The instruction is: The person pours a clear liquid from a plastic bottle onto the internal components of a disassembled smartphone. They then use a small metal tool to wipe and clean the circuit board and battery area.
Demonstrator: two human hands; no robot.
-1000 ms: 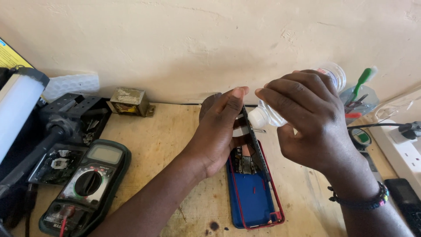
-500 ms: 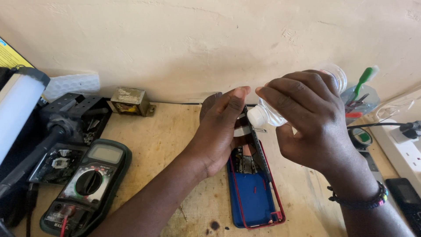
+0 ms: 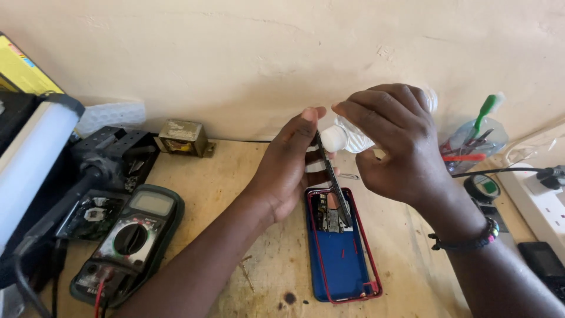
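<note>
Head camera view, looking down at a wooden workbench (image 3: 259, 277) against a cream wall. At the far left stands a white tube lamp (image 3: 32, 159) on a black stand. Just right of it, near the front edge, a green and black multimeter (image 3: 126, 241) lies flat, with an open black box of parts (image 3: 112, 150) behind it. A small rusty metal transformer (image 3: 183, 138) sits by the wall.

In the middle, the person's left hand (image 3: 288, 171) is closed around a thin dark phone screen panel (image 3: 329, 176), holding it tilted up on edge, with its lower end inside an open blue phone case with a red rim (image 3: 341, 259). That case lies flat on the bench, with circuit parts showing at its top end.

Just right, the right hand (image 3: 391, 144) grips a small clear plastic bottle (image 3: 350, 136), tipped sideways so its white cap sits right at the top edge of the panel. A beaded bracelet (image 3: 468, 238) circles that wrist.

Further right, a clear cup (image 3: 479, 138) holds a green toothbrush and small tools. A white power strip (image 3: 541, 197) with a black plug lies at the far right edge.
</note>
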